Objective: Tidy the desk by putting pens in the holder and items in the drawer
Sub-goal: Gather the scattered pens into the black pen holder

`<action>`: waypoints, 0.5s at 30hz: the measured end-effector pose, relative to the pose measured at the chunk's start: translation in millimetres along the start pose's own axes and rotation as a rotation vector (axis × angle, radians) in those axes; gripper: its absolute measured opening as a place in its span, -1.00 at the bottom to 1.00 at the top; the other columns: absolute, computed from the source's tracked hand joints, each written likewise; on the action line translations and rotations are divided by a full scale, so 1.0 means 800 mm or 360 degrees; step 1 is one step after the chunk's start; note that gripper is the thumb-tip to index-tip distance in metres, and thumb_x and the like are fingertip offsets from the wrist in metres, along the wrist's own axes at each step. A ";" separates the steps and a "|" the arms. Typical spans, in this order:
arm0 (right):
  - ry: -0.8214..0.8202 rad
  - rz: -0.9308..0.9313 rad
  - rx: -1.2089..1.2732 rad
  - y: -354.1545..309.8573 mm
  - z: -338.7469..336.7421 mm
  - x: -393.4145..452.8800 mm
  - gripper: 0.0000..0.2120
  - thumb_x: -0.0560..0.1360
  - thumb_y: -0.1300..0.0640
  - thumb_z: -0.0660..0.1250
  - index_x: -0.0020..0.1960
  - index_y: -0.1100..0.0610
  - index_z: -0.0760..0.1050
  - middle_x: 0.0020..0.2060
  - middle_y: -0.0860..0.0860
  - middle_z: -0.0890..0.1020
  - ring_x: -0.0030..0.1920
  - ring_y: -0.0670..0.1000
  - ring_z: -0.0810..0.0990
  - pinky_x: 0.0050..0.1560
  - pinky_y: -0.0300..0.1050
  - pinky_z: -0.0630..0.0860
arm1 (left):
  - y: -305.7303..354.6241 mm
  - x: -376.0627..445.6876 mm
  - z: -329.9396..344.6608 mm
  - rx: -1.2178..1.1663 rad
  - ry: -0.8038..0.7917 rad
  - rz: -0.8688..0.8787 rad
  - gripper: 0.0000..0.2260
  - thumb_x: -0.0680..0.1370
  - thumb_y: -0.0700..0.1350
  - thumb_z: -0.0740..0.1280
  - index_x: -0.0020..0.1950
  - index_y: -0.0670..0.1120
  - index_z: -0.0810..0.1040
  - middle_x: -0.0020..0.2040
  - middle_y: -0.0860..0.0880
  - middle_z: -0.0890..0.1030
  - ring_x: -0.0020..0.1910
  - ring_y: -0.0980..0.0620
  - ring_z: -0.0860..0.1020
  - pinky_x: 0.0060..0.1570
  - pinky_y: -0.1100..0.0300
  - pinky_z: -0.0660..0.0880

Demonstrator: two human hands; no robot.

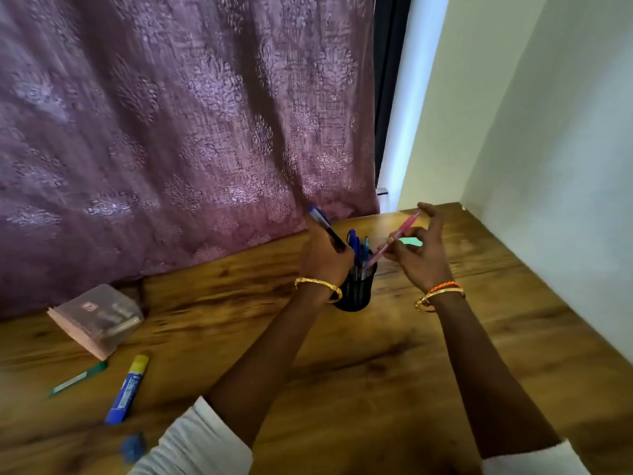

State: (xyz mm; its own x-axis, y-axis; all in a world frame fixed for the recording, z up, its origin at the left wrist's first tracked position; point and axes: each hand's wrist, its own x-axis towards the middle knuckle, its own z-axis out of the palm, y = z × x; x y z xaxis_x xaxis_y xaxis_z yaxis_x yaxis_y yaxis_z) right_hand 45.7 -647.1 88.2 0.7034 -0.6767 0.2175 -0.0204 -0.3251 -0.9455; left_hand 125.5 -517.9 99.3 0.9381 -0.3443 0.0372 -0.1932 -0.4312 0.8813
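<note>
A black mesh pen holder [354, 293] stands on the wooden desk [376, 365], with several blue pens [356, 246] upright in it. My left hand [323, 258] grips a blue-and-black pen [325, 228] just left of the holder, its blue end pointing up and away. My right hand [416, 258] pinches a pink pen [397, 240] that slants down with its lower end over the holder's mouth. Both hands hover above the holder.
A clear plastic box with a pink pad [97, 318] lies at the left by the purple curtain [171, 132]. Near it are a green strip [77, 378], a blue glue stick with a yellow cap [127, 389] and a blue blurred object [133, 447]. A wall [565, 166] borders the right.
</note>
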 end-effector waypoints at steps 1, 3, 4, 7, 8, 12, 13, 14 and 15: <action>-0.0027 -0.0041 -0.0049 0.006 0.005 0.005 -0.39 0.45 0.34 0.33 0.35 -0.02 0.13 -0.17 0.09 0.57 -0.15 0.19 0.66 -0.11 0.09 0.65 | -0.001 0.001 0.006 0.0160 -0.0003 0.0011 -0.55 0.46 -0.16 0.36 0.28 -0.17 0.29 -0.04 -0.17 0.64 -0.05 -0.16 0.62 -0.03 -0.07 0.58; -0.0089 -0.0149 -0.0213 0.015 0.018 0.009 -0.45 0.48 0.29 0.32 0.36 0.06 0.16 -0.25 -0.06 0.55 -0.21 0.08 0.64 -0.20 -0.11 0.61 | -0.004 0.002 0.012 0.0461 0.0039 0.0037 -0.68 0.46 -0.08 0.34 0.15 -0.15 0.40 -0.07 -0.13 0.63 -0.06 -0.16 0.61 -0.05 -0.02 0.56; -0.0109 -0.0188 -0.0291 0.019 0.023 0.009 -0.49 0.49 0.27 0.32 0.36 0.09 0.20 -0.25 -0.07 0.57 -0.21 0.03 0.62 -0.22 -0.20 0.57 | -0.006 0.002 0.014 0.0529 0.0055 0.0028 -0.71 0.45 -0.05 0.33 0.12 -0.14 0.42 -0.06 -0.12 0.63 -0.04 -0.15 0.60 -0.04 0.00 0.54; -0.0124 -0.0211 -0.0403 0.034 0.035 0.013 -0.66 0.49 0.23 0.32 0.25 0.16 0.38 -0.06 0.11 0.62 -0.05 0.09 0.61 -0.04 0.01 0.59 | -0.012 0.003 0.013 0.0485 0.0081 -0.0019 -0.65 0.44 -0.04 0.36 0.17 -0.10 0.41 0.10 -0.11 0.54 0.05 -0.13 0.55 0.07 -0.02 0.52; -0.0122 -0.0211 -0.0411 0.038 0.039 0.015 -0.71 0.49 0.23 0.31 0.21 0.18 0.43 0.02 0.15 0.59 0.00 0.11 0.59 0.03 0.08 0.57 | -0.014 0.003 0.012 0.0465 0.0088 -0.0026 -0.62 0.43 -0.05 0.37 0.19 -0.10 0.39 0.15 -0.13 0.49 0.08 -0.14 0.52 0.09 -0.04 0.51; -0.0046 -0.0223 -0.0467 0.043 0.052 0.013 -0.76 0.50 0.23 0.30 0.16 0.22 0.49 0.10 0.20 0.53 0.10 0.14 0.53 0.07 0.00 0.48 | -0.026 0.002 0.014 0.0377 0.0101 -0.0067 -0.34 0.40 -0.02 0.44 0.37 -0.14 0.19 0.29 -0.20 0.29 0.25 -0.22 0.37 0.19 -0.09 0.46; 0.0009 -0.0229 -0.0494 0.044 0.055 0.012 -0.78 0.49 0.23 0.30 0.13 0.21 0.50 0.08 0.20 0.53 0.10 0.15 0.52 0.06 -0.01 0.45 | -0.028 0.002 0.014 0.0344 0.0093 -0.0102 -0.29 0.41 0.01 0.44 0.41 -0.14 0.14 0.31 -0.21 0.26 0.29 -0.22 0.33 0.23 -0.10 0.43; 0.0064 -0.0237 -0.0516 0.046 0.058 0.010 -0.79 0.48 0.23 0.30 0.11 0.21 0.52 0.06 0.20 0.54 0.09 0.16 0.51 0.05 -0.01 0.44 | -0.031 0.003 0.015 0.0332 0.0066 -0.0138 -0.29 0.43 0.04 0.42 0.43 -0.13 0.12 0.33 -0.21 0.25 0.32 -0.22 0.31 0.27 -0.09 0.40; 0.0095 -0.0238 -0.0533 0.047 0.061 0.008 -0.81 0.47 0.24 0.30 0.08 0.21 0.53 0.04 0.21 0.55 0.07 0.18 0.51 0.04 0.00 0.43 | -0.033 0.004 0.015 0.0326 0.0002 -0.0200 -0.32 0.46 0.07 0.38 0.43 -0.14 0.13 0.35 -0.21 0.25 0.34 -0.22 0.29 0.29 -0.08 0.37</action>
State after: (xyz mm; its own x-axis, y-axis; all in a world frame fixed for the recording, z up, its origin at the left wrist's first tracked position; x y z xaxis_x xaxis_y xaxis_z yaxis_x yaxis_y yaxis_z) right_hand 83.7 -631.5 42.6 0.6739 -0.6394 0.3701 -0.1590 -0.6147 -0.7726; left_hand 130.0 -517.8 70.1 0.9589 -0.2759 -0.0660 -0.1289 -0.6310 0.7650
